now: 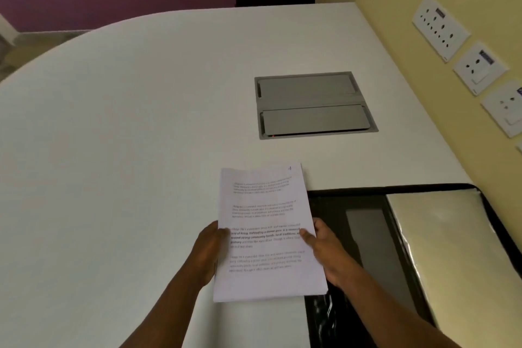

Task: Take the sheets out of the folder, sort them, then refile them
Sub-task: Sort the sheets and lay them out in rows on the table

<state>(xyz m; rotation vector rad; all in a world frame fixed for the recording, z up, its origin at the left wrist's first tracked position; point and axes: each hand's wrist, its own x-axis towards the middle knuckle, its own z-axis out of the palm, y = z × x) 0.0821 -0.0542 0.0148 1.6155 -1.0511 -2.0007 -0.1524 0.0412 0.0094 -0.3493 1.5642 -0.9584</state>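
gripping the sheets (pixel 265 234) by their long edges, left hand (pixel 207 253) and right hand (pixel 324 248), long axis pointing away

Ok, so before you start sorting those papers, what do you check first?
1. Both hands hold the stack of sheets: ok, left hand and right hand pinch its side edges.
2. Sheets out of the black folder: ok, though more may be left inside, cannot tell.
3. Bare space on the white table for piles: ok.
4. Top page number readable: cannot tell, the corner mark is blurred.
5. Stack edges squared: ok, roughly.
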